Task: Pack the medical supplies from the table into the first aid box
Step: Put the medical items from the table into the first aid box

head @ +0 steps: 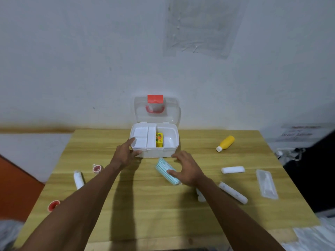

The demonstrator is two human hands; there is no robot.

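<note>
The white first aid box (170, 149) stands open at the table's far middle, its clear lid with a red latch raised against the wall. A white tray fills its left half and a yellow carton (159, 140) stands upright beside the tray. My left hand (126, 153) grips the box's front left corner. My right hand (187, 168) rests on a teal striped packet (165, 169) lying just in front of the box, thumb on the packet, fingers spread over it.
On the wooden table (145, 205) lie a yellow bottle (225, 143), white bandage rolls (233, 169) (233, 192) (78, 179), a clear flat package (266, 183) at right, and two red tape rolls (97, 168) (53, 205) at left. A white item is partly hidden under my right forearm.
</note>
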